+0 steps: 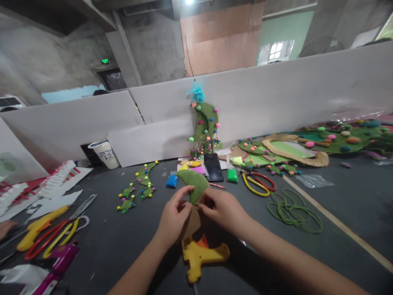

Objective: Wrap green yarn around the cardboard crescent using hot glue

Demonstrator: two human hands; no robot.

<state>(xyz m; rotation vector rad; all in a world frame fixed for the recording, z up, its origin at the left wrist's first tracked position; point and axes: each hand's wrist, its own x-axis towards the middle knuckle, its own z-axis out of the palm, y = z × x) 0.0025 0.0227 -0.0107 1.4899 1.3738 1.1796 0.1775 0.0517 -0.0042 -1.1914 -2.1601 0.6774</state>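
Between my two hands is a green felt crescent moon, held up over the dark table. My left hand pinches its lower left edge, fingers closed. On the other side my right hand grips the lower right edge between thumb and fingers. Just below my hands lies a yellow glue gun with an orange trigger, its nose end by a piece of brown card. Behind the felt are a black phone, a blue packet and a green packet.
Scissors with red and yellow handles lie right, beside a coil of green cord. A decorated moon with stars lies left; another moon hangs at the white partition. Another person's hand shows at the left edge, near more tools.
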